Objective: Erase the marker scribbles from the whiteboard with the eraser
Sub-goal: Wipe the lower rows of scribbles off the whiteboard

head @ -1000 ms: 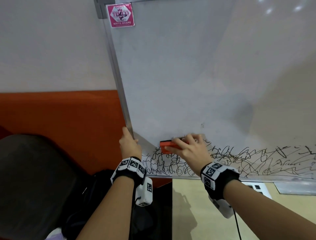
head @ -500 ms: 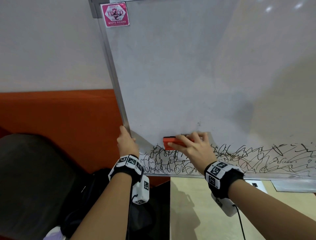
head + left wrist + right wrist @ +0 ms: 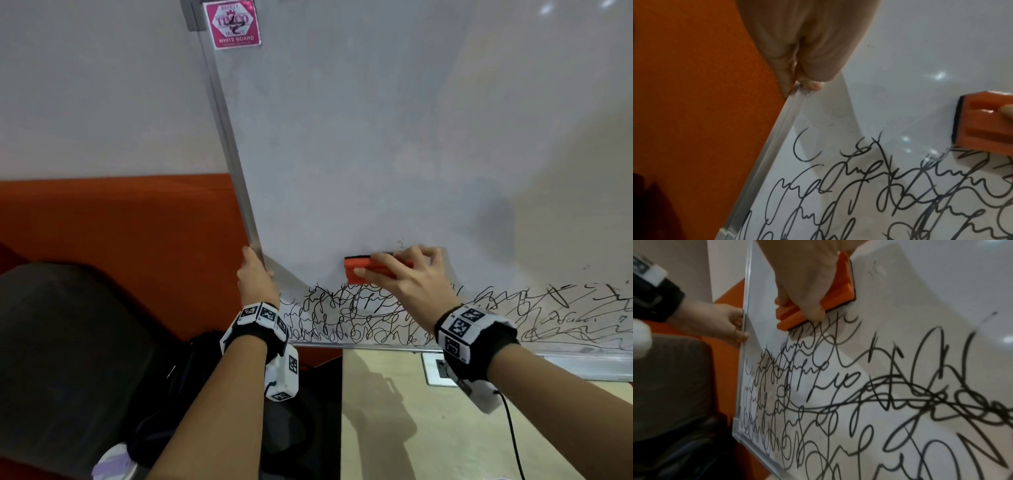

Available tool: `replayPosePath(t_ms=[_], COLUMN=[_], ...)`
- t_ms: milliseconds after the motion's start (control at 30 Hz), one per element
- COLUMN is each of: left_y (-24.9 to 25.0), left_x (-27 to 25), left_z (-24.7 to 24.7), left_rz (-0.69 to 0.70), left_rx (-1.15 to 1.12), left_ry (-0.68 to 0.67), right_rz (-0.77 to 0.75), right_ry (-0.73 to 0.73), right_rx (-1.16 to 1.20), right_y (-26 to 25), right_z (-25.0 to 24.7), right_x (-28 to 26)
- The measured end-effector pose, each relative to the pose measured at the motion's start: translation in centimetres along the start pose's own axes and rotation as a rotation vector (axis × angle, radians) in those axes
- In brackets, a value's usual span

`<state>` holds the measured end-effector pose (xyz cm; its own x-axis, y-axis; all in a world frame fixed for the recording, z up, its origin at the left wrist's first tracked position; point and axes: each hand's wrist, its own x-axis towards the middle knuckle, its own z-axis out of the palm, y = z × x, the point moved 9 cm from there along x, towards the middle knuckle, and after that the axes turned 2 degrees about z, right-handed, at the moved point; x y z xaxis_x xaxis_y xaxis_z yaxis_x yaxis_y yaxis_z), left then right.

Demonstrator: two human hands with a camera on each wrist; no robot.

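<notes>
A whiteboard (image 3: 359, 137) stands upright, wiped over most of its face. Black marker scribbles (image 3: 359, 315) fill a band along its bottom edge, seen close in the left wrist view (image 3: 879, 186) and the right wrist view (image 3: 859, 394). My right hand (image 3: 407, 274) grips an orange eraser (image 3: 356, 269) with a black felt pad and presses it flat on the board just above the scribbles' top left part. The eraser (image 3: 813, 311) sits at the scribbles' upper edge. My left hand (image 3: 255, 277) pinches the board's metal left frame (image 3: 777, 133), thumb on the front.
An orange sofa back (image 3: 120, 222) and a dark cushion (image 3: 68, 342) lie left of the board. A black bag (image 3: 205, 377) sits below my left wrist. The board stands on a light wooden table (image 3: 428, 428) with a socket plate (image 3: 435, 370).
My right hand has slid the eraser a little up and to the right along the top of the scribble band. The left hand stays on the frame.
</notes>
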<state>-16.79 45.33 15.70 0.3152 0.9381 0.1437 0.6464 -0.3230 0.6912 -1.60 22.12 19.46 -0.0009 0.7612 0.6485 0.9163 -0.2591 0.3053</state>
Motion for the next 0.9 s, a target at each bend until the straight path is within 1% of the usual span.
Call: replayPosePath(t_ms=[33,100,133,233,267,300,367,400,433,533,667,767,900], left_y=[-0.1,-0.2,-0.3,-0.4,-0.5,-0.5,-0.5,-0.5,-0.3,-0.1,-0.1,-0.2,-0.4], left_x=[0.1,0.2,0.3,0.4,0.4,0.4,0.3,0.3,0.2,0.1,0.1,0.2,0.3], left_z=[0.1,0.2,0.2,0.3,0.3,0.3,0.3,0.2,0.2,0.1,0.0,0.0,0.3], left_rz=[0.002,0.009,0.009,0.008,0.005,0.002,0.000,0.001,0.001,-0.003,-0.004,-0.001,0.001], left_rx=[-0.002,0.000,0.003,0.004,0.002,-0.002,-0.003,-0.004,-0.007,-0.011,-0.004,-0.005,-0.015], left_ry=[0.005,0.012,0.013,0.002,-0.001,-0.003,-0.003,0.000,0.000,0.008,0.010,0.016,0.022], right_rz=[0.000,0.074,0.080,-0.059,-0.077,-0.052,0.065,0.099,0.098,0.025,0.119,0.061,0.077], right_ry=[0.018,0.049,0.035,-0.068,-0.075,-0.051,0.024,0.039,0.026,-0.033,0.046,-0.011,-0.034], right_rx=[-0.018,-0.036,-0.037,-0.037,-0.044,-0.050,-0.051,-0.045,-0.032,0.012,-0.014,0.025,0.027], right_y=[0.5,1.5,1.5,-0.2,-0.2,0.3,1.6,1.9,1.8,1.0,2.0,1.0,0.2], right_z=[-0.4,-1.1,-1.0,0.6,0.6,0.2,-0.8,-1.1,-0.9,-0.4,-1.2,-0.4,-0.2], right_x=[0.3,0.6,0.5,-1.0,-1.3,-1.3,-1.2,-1.3,-1.3,-1.2,-0.8,-1.0,-0.3])
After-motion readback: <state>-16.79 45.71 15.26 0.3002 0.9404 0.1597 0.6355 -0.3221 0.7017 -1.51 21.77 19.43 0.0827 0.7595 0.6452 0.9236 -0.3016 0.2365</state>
